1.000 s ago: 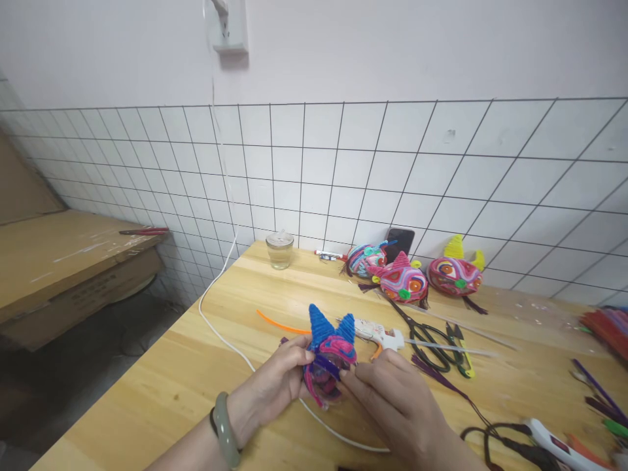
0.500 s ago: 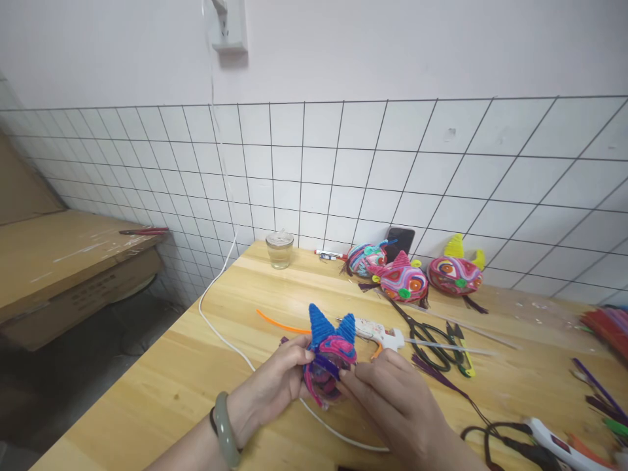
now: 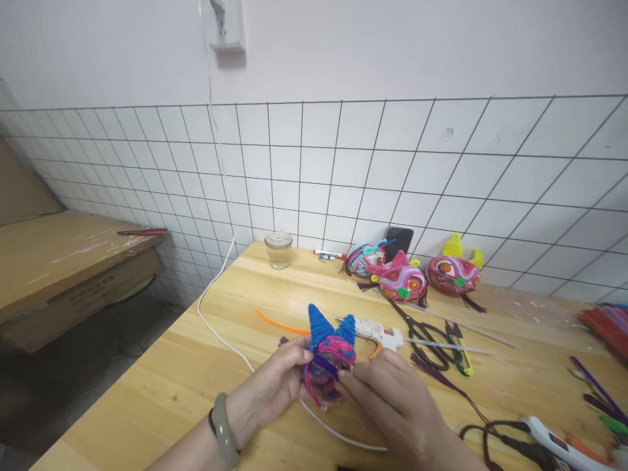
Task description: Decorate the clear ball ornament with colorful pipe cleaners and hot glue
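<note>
A round, clear craft ball (image 3: 330, 391) with two pointed blue pipe-cleaner ears (image 3: 320, 325) and pink and blue coils is held just above the table. My left hand (image 3: 277, 378), with a bangle at the wrist, grips it from the left, thumb on its front edge. Across the ball's front runs a dark purple pipe cleaner (image 3: 324, 365). My right hand (image 3: 400, 399) is closed, its thumb and index finger pinching this strip's right end against the ball. The far side of the ball and my left fingertips are hidden.
Behind my right hand lie a glue gun (image 3: 375, 332), black scissors (image 3: 426, 340) and a yellow-handled cutter (image 3: 462, 350). Three finished-looking cat ornaments (image 3: 402, 281) stand near the wall by a phone (image 3: 400, 242). A glass (image 3: 279, 250) sits at the back left. A white cable (image 3: 216, 325) crosses the table.
The view has shifted very slightly. Both hands keep the same hold on the ball and the purple pipe cleaner, with hardly any visible movement.
</note>
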